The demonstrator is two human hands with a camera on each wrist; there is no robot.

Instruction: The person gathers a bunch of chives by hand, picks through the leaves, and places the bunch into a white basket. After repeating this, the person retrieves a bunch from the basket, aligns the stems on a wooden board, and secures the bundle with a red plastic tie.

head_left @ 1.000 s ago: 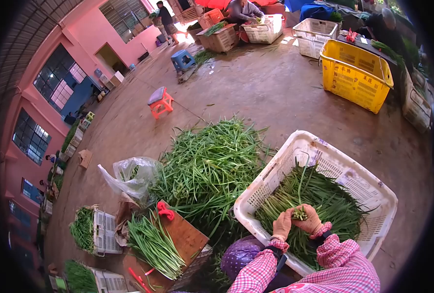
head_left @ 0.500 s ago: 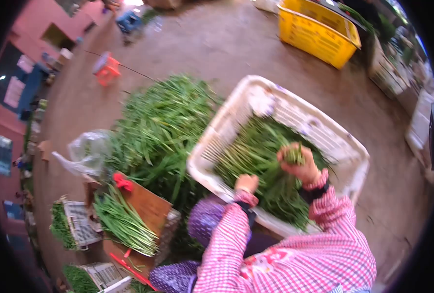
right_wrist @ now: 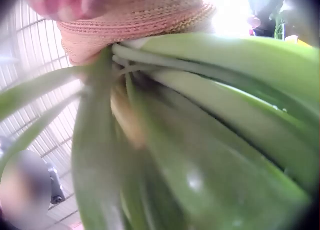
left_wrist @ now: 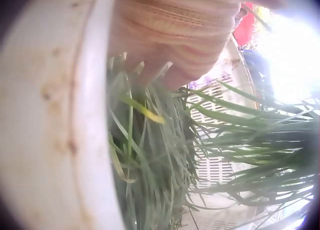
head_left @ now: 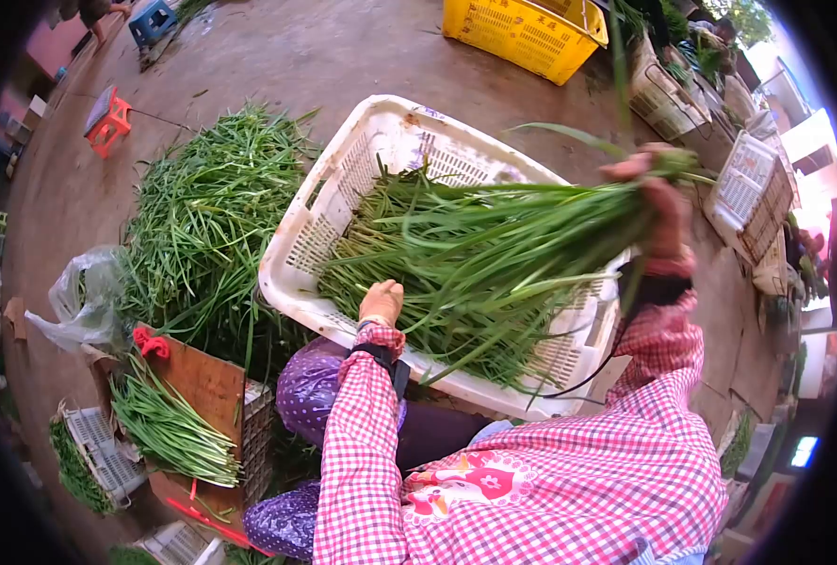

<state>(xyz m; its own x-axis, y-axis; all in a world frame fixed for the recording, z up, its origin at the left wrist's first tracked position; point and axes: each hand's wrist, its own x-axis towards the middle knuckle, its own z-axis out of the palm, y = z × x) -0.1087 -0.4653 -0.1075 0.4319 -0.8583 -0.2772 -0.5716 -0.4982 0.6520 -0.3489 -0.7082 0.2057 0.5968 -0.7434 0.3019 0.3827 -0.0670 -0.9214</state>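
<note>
My right hand [head_left: 665,212] grips a bunch of long green leafy stalks [head_left: 531,231] by one end, raised at the right side of a white plastic crate [head_left: 343,127]; the leaves trail left across the crate. In the right wrist view the leaves [right_wrist: 200,140] fan out from under the gloved hand [right_wrist: 135,25]. My left hand [head_left: 381,303] is at the crate's near left edge, over the stalks lying inside. The left wrist view shows that gloved hand [left_wrist: 175,35] with fingers bent down at the greens [left_wrist: 155,140]; whether it holds any is hidden.
A heap of greens [head_left: 216,207] lies on the floor left of the crate. Nearer stand a wooden board [head_left: 202,372] with a bundle of stalks [head_left: 169,424], and a plastic bag [head_left: 84,297]. Beyond are a yellow crate [head_left: 531,42] and a red stool [head_left: 107,122].
The right hand has lifted the bunch up and to the right, its leaves now spread over the crate. The left hand has parted from it to the crate's near left side. The view has swung right.
</note>
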